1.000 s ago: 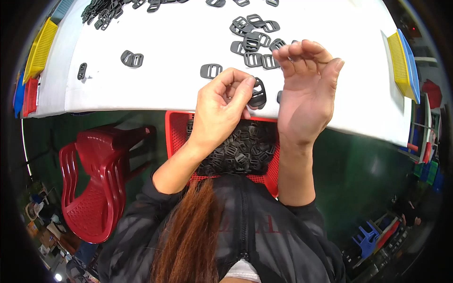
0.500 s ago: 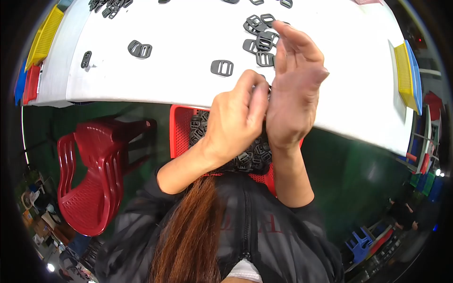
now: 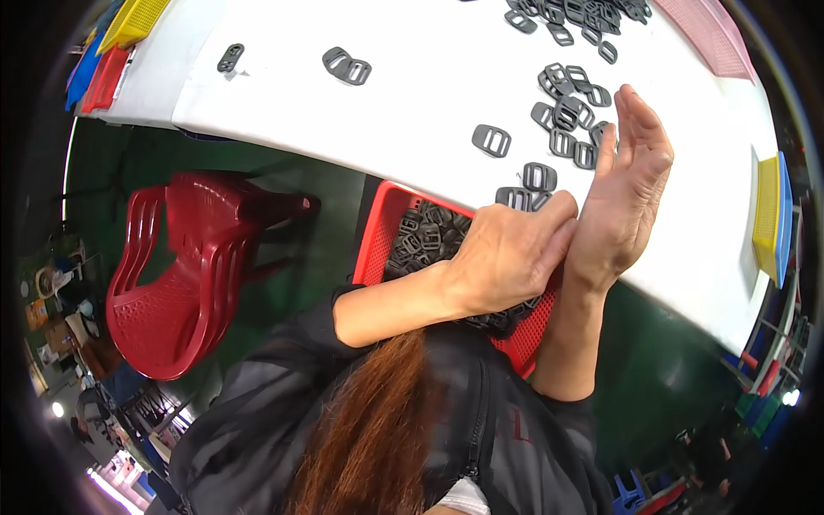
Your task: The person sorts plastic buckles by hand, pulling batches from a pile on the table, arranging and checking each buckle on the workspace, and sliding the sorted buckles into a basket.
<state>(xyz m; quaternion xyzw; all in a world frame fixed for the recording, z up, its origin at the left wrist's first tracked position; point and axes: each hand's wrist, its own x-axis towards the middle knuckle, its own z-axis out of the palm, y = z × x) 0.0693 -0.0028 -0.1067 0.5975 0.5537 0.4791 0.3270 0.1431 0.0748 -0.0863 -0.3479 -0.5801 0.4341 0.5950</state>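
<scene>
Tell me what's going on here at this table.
A person sits at a white table strewn with dark plastic buckles. Their left hand is curled and pressed against the heel of the right hand, which is held open with its fingers pointing up. Whatever sits between the hands is hidden. Both hands are above a red basket full of more buckles, at the table's near edge. A red plastic chair stands to the side.

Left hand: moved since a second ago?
Yes. The left hand slid right along the table edge over the red basket, now pressed against the right hand.
</scene>
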